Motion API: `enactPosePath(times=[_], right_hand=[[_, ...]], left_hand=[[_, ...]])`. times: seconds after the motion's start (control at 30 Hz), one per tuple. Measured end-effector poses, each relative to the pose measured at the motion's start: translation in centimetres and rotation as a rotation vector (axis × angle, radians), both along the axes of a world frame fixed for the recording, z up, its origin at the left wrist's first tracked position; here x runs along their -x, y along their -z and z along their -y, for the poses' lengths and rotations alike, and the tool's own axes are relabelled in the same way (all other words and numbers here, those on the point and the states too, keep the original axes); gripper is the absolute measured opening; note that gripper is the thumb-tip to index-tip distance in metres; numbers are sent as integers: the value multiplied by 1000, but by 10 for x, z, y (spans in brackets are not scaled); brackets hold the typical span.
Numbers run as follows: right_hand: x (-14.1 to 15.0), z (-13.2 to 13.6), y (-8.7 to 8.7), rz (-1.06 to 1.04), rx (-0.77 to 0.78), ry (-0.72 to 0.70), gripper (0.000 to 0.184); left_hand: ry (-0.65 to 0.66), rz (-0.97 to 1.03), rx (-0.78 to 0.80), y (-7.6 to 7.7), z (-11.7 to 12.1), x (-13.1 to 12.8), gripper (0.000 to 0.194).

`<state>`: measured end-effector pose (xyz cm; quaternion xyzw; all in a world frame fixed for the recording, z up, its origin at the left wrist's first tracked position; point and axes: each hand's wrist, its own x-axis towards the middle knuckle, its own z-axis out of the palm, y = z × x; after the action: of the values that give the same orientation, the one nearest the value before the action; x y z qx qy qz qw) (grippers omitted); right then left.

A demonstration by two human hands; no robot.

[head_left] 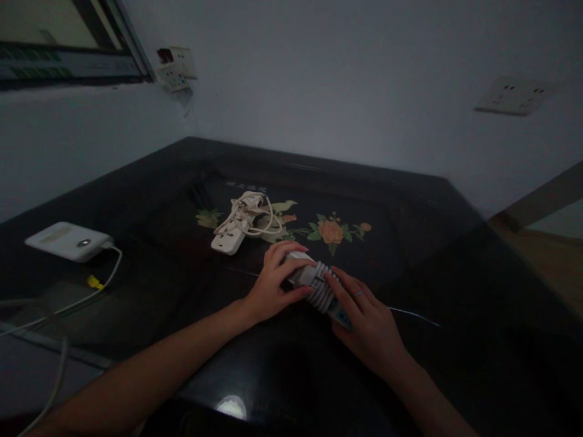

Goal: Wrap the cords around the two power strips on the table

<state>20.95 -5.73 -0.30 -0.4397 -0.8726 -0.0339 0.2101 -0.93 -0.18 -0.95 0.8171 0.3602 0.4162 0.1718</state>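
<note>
A power strip [340, 314] with its grey-white cord [322, 294] wound in tight loops around it lies between my hands, just above or on the black table; which, I cannot tell. My left hand [276, 280] grips the far left end, its thumb and fingers closed around the plug [304, 276], whose metal prongs point towards the coils. On the near right end, my right hand [370, 323] is closed round the strip, with the index fingertip close to the prongs and a ring on one finger. Part of the strip is hidden under the fingers and coils.
A second white power strip [230, 237] with a loosely looped cord lies behind my left hand on the flower-printed black tabletop [387, 237]. A white device [68, 240] with a cable [112, 273] sits at the left. Sockets [514, 97] are on the wall.
</note>
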Motion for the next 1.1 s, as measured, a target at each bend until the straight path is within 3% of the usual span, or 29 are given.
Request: enactPosePath(times=[0.3,0.57,0.8,0.87,0.97,1.1], right_hand=[[-2,-1,1,-21,33,-1,81],[-3,-1,0,-99,87,13,80],[-10,-6,1,-390,186,201,69],[-14,-9,-2,-514,218,254,68],[-21,-12,-9,-667,301,302,69],[-27,-14,-16,-786,388,296,72]], left_hand=[[49,7,29,6,-1,0,42],[71,148,44,1,-1,-1,35],[-158,203,61,1,-1,1,35],[-99,246,161,3,-2,0,32],[91,375,424,5,-2,-4,29],[260,592,707,6,-2,-10,32]])
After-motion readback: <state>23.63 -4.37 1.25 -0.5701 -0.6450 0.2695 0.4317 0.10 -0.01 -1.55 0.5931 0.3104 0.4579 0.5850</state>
